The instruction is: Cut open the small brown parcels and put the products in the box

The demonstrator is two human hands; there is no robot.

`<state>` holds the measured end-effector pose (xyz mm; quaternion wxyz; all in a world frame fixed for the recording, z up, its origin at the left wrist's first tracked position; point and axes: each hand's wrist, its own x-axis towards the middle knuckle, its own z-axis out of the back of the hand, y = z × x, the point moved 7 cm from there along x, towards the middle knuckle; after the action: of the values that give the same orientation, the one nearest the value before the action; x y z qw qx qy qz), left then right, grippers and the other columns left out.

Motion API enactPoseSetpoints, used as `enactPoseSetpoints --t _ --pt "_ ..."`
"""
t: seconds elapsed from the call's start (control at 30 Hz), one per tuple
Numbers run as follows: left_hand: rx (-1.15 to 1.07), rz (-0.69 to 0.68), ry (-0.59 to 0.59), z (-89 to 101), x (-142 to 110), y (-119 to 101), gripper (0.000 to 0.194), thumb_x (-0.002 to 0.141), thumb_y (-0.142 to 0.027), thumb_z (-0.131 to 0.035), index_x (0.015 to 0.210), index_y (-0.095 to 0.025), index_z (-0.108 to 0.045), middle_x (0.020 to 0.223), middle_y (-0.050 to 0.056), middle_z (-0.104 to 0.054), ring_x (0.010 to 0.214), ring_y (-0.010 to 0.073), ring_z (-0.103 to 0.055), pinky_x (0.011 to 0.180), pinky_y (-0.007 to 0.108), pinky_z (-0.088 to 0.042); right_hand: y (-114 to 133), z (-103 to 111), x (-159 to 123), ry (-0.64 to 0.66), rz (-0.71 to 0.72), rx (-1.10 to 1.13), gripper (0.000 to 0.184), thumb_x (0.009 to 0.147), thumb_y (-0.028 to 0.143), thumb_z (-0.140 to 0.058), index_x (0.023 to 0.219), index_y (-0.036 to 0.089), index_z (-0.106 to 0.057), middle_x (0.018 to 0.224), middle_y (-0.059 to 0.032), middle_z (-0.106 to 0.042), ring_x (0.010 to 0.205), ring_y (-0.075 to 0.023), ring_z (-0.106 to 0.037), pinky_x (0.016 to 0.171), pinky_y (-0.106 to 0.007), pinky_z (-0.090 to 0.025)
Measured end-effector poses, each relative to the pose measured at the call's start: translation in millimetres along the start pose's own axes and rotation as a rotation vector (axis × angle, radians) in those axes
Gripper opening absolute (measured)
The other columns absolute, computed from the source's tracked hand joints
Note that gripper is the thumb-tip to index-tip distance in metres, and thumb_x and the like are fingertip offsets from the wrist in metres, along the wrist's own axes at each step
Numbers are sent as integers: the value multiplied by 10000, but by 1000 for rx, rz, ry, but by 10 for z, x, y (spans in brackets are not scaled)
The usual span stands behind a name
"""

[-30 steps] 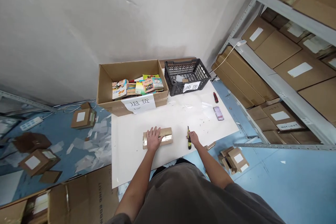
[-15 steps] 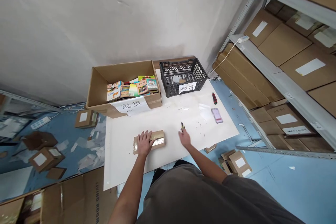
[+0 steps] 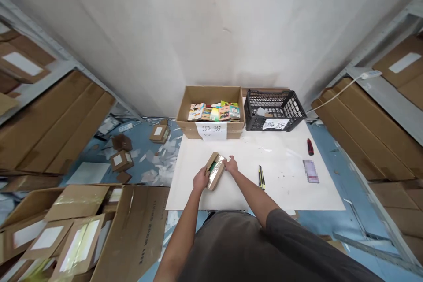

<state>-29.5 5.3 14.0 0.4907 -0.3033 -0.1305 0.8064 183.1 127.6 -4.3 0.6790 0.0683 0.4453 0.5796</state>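
A small brown cardboard box, taped along one face, is tilted between my hands above the white table. Along its slit side a gap shows something green inside. My left hand is closed on the box's left edge. At the upper right end, my right hand grips the cardboard with its fingers. To the right of my right forearm a yellow and black utility knife lies on the tabletop, touched by neither hand.
Behind stand a carton of small books and a black plastic crate with scraps. A red and black cutter and a blurred purple item lie at the right. Left below is a large carton of parcels; shelves flank both sides.
My right hand has let go of the utility knife and moved left onto the small box. The box has been lifted and turned, and its side now gapes. The view has swung left.
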Motion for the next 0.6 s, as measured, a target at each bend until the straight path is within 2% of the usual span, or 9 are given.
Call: enactPoseSetpoints --t 0.07,0.13,0.23,0.27,0.33,0.4,0.47,0.53,0.6 --pt "-104 75 -27 100 -33 184 432 1046 -402 -395 1370 -252 -638 1266 80 -742 1142 243 -690 938 322 -509 246 -47 62 3 -9 -56 744 929 530 -623 1538 180 -377 1195 -124 -729 982 -238 -724 799 -297 -532" --pt "-146 131 -48 167 -72 363 457 1066 -389 -333 1336 -211 -657 1191 100 -763 1100 238 -707 935 326 -519 397 -117 13 -36 1 -105 754 935 512 -612 1561 177 -357 1260 -150 -700 1080 -263 -698 852 -318 -520" --pt "-120 157 -121 238 -112 540 490 1038 -337 -417 1481 -159 -526 1276 154 -722 1177 268 -681 980 370 -518 470 -327 -255 -136 99 -178 867 887 470 -651 1617 191 -276 1410 -171 -598 1252 -309 -605 963 -364 -491" --pt "-84 112 -168 266 -111 530 515 1016 -293 -456 1513 -165 -490 1367 164 -674 1265 277 -634 1027 386 -498 462 -432 -366 -152 142 -197 947 837 446 -698 1632 203 -246 1457 -169 -555 1300 -326 -565 999 -378 -478" --pt "22 -76 -225 282 -92 378 521 964 -183 -498 1483 -210 -534 1536 137 -546 1448 276 -475 1131 399 -427 398 -639 -545 -146 198 -205 1059 740 354 -759 1642 233 -218 1532 -155 -478 1355 -342 -511 1048 -396 -458" --pt "137 -285 -188 217 -70 158 468 927 -117 -505 1359 -235 -642 1604 97 -473 1532 278 -346 1181 418 -377 310 -718 -624 -145 225 -110 1028 731 267 -710 1635 225 -221 1540 -143 -473 1369 -313 -505 1068 -374 -455" --pt "221 -369 -112 136 -33 15 392 934 -128 -507 1268 -224 -688 1606 104 -465 1532 296 -334 1155 447 -405 196 -658 -600 -118 215 48 915 770 214 -607 1612 207 -250 1467 -126 -556 1308 -262 -570 1034 -333 -483" --pt "280 -355 -57 95 24 -47 337 949 -175 -532 1247 -206 -686 1609 134 -445 1502 319 -368 1101 467 -452 62 -528 -536 -58 188 151 838 796 191 -534 1593 206 -275 1340 -99 -658 1180 -232 -657 959 -310 -522" --pt "315 -332 7 75 92 -69 310 920 -230 -631 1224 -208 -687 1624 146 -405 1465 340 -402 1063 470 -481 -72 -379 -506 -51 171 88 842 804 204 -532 1602 201 -263 1254 -88 -706 1078 -236 -702 899 -314 -544"
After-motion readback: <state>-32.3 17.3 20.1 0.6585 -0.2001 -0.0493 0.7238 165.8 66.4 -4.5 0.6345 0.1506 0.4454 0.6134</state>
